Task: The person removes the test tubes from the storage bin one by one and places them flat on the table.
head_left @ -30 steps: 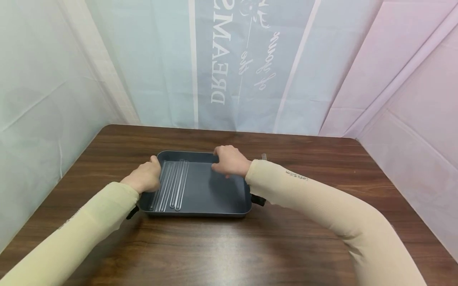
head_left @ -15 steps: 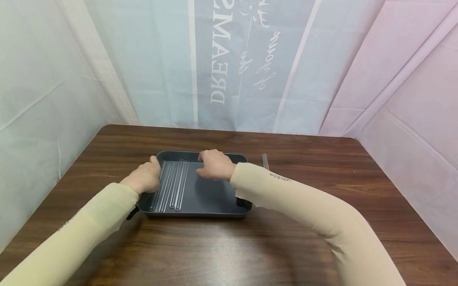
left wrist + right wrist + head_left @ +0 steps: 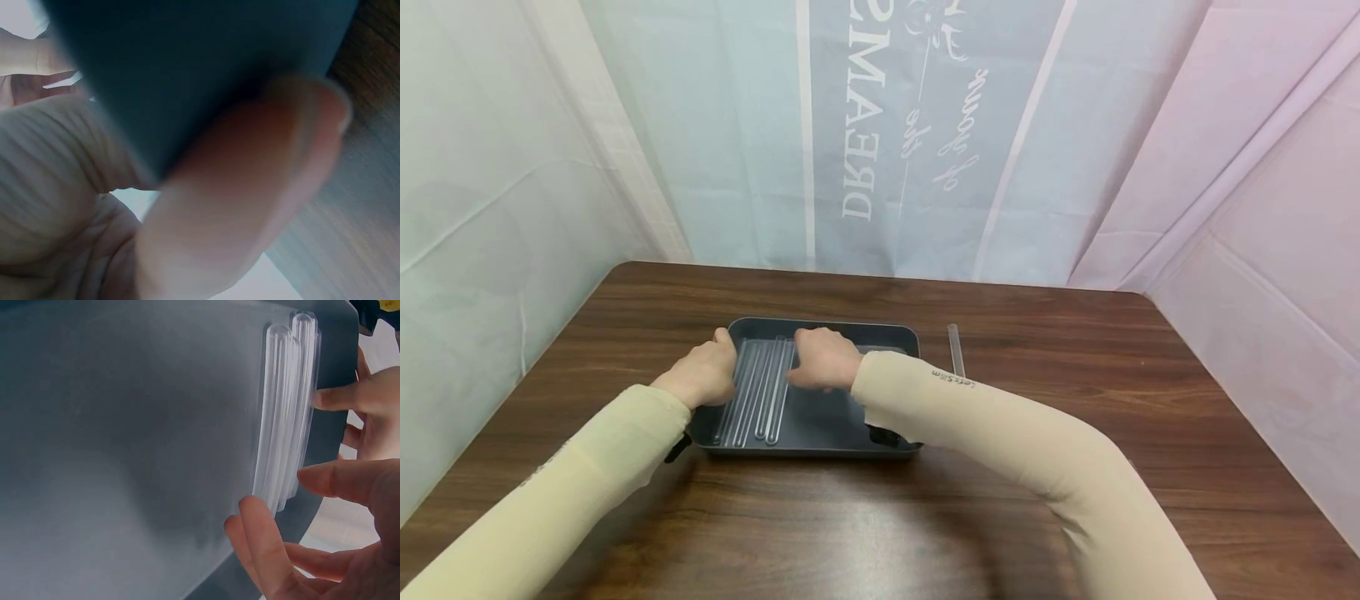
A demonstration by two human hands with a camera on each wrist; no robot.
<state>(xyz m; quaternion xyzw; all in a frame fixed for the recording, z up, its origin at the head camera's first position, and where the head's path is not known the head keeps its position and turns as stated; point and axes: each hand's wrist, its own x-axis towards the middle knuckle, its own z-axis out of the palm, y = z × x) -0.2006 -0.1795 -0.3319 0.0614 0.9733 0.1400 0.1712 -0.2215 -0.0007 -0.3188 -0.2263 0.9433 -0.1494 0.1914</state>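
Note:
A dark grey rectangular tray [image 3: 835, 421] lies on the wooden table, with several clear test tubes [image 3: 756, 400] side by side in its left part. My left hand [image 3: 703, 371] grips the tray's left wall; in the left wrist view a blurred finger lies against the wall's outside. Over the far end of the tubes is my right hand [image 3: 825, 358]. The right wrist view shows its thumb and fingers [image 3: 262, 537] spread to either side of the test tubes [image 3: 284, 412], near their ends. Whether they touch the glass is hard to tell.
Another clear tube [image 3: 956, 350] lies on the table [image 3: 1060, 333] just right of the tray, its near end hidden by my right sleeve [image 3: 970, 404]. A printed curtain [image 3: 887, 167] hangs behind the table's far edge, with pale cloth at both sides.
My right hand has moved left across the tray to the test tubes, uncovering more of the tube outside. The left hand has stayed on the tray's wall.

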